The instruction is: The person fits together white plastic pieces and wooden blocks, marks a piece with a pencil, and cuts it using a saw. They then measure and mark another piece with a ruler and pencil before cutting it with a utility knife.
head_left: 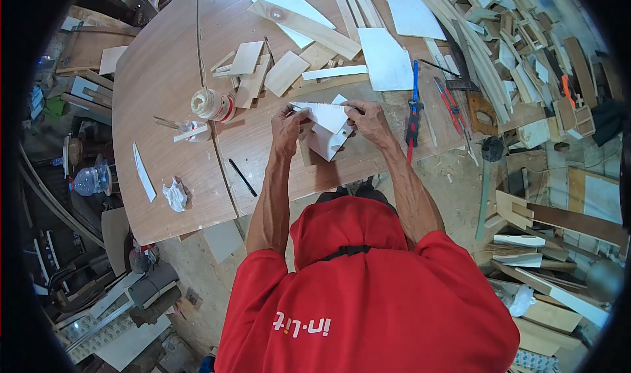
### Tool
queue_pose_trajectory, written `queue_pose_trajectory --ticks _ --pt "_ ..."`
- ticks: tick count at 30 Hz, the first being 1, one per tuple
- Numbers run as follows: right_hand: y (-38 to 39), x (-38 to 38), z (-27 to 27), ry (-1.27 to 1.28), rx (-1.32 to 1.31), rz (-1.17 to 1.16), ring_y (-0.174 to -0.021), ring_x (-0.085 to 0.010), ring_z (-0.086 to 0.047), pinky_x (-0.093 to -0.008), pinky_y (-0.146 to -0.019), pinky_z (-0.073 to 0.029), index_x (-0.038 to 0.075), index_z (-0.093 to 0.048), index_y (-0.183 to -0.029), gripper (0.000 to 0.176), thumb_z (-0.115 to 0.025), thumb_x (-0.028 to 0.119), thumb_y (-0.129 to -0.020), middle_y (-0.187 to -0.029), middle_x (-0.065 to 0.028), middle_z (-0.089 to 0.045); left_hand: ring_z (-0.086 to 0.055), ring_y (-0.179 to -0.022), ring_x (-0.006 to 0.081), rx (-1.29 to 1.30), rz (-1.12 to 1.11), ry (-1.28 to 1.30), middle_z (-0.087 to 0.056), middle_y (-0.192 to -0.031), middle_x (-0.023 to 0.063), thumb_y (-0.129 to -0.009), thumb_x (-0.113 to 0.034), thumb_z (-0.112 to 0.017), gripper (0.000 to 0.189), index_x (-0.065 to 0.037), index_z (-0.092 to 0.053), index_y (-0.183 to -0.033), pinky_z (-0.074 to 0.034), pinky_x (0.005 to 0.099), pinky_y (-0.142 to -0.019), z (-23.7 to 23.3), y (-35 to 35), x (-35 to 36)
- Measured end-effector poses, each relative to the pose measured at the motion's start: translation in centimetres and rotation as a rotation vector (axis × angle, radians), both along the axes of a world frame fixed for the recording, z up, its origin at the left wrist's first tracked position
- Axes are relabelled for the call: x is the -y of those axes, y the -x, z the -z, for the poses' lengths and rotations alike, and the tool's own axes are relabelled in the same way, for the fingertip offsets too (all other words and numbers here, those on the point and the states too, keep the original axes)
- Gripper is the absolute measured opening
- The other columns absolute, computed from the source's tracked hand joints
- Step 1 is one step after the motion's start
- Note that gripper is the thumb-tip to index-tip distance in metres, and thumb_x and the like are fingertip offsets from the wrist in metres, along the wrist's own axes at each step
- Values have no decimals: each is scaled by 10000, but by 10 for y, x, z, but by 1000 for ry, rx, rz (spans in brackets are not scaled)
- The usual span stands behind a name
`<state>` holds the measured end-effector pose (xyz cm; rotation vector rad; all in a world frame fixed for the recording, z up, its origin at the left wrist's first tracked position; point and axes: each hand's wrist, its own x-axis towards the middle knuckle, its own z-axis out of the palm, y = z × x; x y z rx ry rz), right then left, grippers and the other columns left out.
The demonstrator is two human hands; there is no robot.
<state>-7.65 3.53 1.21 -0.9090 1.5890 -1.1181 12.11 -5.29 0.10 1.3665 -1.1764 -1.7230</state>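
Between my two hands is a small white angular board piece (323, 115), its long edge facing away from me. My left hand (287, 127) pinches its left corner, thumb along the near side. At the opposite end, my right hand (368, 120) grips the right corner with thumb and fingers. Under it, overlapping in this view, is a second white board piece (326, 145) with a notched right edge, lying over a brown sheet (358, 155) on the wooden table (172, 97).
A jar (211, 105) and a small cup with brushes (192, 131) stand left. A black pen (242, 177) and crumpled white cloth (175, 194) lie nearer. Wood offcuts (286, 73) cover the far side. A blue-and-red bar clamp (413, 113) and red-handled pliers (449, 105) lie right.
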Motion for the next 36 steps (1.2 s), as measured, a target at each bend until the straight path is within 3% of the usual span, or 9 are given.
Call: queue_pose_trajectory --ticks 12,26,31,33,36 --pt "1 -8 5 5 23 88 -652 -117 -613 -267 -573 -511 -25 -681 -1064 241 -599 140 -908 -787 -75 -676 -661 -702 143 132 57 -16 -683 -848 86 -869 -133 -655 151 -7 -665 -953 -548 252 -586 -6 8 9" --pt "9 -8 8 -30 11 173 -706 -128 -620 -274 -620 -510 -12 -681 -1085 253 -591 151 -913 -827 -77 -685 -625 -681 118 21 104 -64 -655 -780 58 -857 -131 -674 150 5 -660 -919 -528 241 -580 5 20 27" --pt "13 -6 14 3 -191 163 -779 -198 -645 -332 -725 -504 3 -686 -1072 262 -597 177 -897 -864 -117 -699 -599 -616 120 137 136 7 -656 -748 62 -852 -105 -669 128 20 -669 -878 -510 252 -552 -6 27 27" --pt "15 -8 12 0 -238 153 -776 -218 -651 -339 -725 -505 14 -690 -1064 263 -599 189 -891 -864 -135 -698 -636 -591 139 123 140 -49 -676 -763 106 -858 -112 -653 167 32 -635 -941 -498 250 -480 -2 28 29" --pt "15 -10 12 -5 -306 146 -800 -258 -656 -359 -740 -506 36 -699 -1041 256 -601 210 -881 -873 -159 -685 -637 -571 148 157 163 -30 -679 -744 121 -850 -109 -649 170 46 -642 -920 -478 255 -460 6 31 31"
